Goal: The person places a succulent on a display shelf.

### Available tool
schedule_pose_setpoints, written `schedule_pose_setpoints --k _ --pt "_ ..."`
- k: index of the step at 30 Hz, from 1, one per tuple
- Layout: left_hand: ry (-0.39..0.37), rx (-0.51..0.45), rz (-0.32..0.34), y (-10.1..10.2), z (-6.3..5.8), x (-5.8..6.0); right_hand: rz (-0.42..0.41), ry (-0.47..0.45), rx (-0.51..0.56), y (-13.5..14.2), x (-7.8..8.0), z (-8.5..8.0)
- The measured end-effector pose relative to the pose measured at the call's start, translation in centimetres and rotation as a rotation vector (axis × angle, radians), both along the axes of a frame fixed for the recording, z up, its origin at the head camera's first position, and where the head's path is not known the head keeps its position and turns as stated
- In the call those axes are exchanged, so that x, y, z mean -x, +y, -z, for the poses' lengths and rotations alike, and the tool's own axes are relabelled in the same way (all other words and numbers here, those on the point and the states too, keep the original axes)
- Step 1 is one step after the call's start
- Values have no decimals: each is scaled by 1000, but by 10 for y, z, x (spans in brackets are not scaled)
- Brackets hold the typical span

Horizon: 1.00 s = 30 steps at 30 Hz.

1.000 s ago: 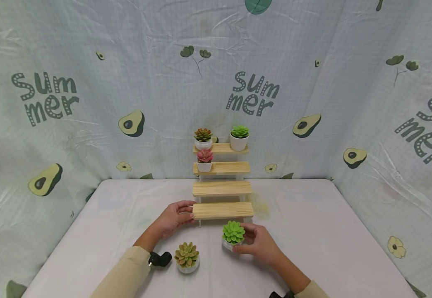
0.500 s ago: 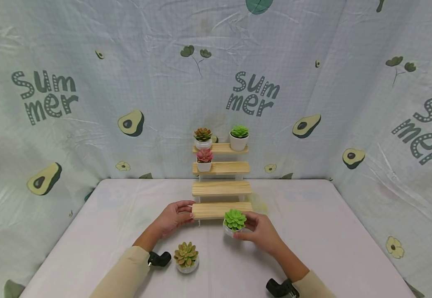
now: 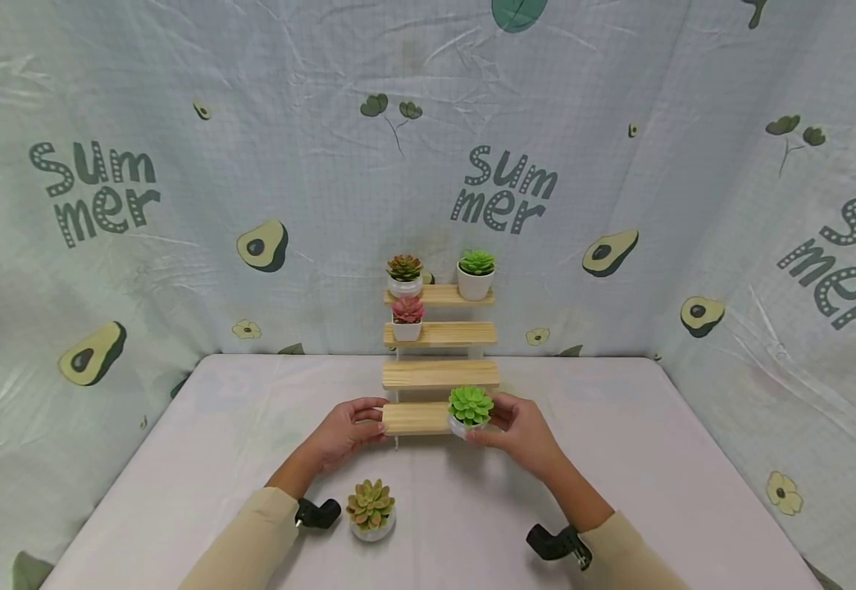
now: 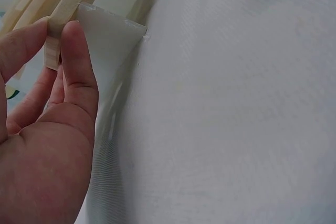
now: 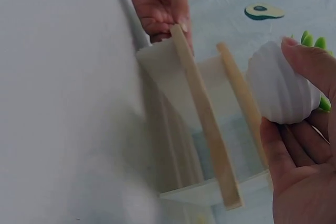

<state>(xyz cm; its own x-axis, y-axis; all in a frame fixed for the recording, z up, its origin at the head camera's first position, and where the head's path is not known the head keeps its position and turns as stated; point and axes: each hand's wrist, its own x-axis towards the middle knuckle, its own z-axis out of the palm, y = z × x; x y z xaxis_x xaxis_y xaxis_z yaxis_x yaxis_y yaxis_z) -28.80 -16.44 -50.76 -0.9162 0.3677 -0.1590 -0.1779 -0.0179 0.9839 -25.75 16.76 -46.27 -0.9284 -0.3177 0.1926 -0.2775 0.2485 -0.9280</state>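
My right hand (image 3: 522, 430) grips a potted green succulent (image 3: 470, 407) by its white ribbed pot (image 5: 281, 85), thumb on one side and fingers on the other. In the head view the plant overlaps the right part of the lowest shelf of a wooden tiered plant stand (image 3: 415, 419). The right wrist view shows the pot held off the planks. My left hand (image 3: 343, 433) pinches the left end of that lowest plank (image 4: 52, 51) between thumb and fingers. A yellow-green succulent (image 3: 371, 506) in a white pot stands on the table, right of my left wrist.
On the top shelf sit a brownish succulent (image 3: 403, 274) at left and a green one (image 3: 476, 273) at right. A pink succulent (image 3: 407, 317) occupies the second shelf's left end. Behind the white table (image 3: 251, 393) hangs a printed curtain (image 3: 339, 188).
My right hand has carried the green succulent away from me and slightly right, from in front of the stand to the lowest shelf. The left hand has stayed at the plank's end.
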Motion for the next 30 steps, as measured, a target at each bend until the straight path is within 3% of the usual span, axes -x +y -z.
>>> schedule_pose_setpoints --k 15,30 --pt "2 -6 -11 1 -1 0 74 15 7 6 35 -30" --pt "-2 -10 -7 2 0 -2 94 22 56 4 67 -65"
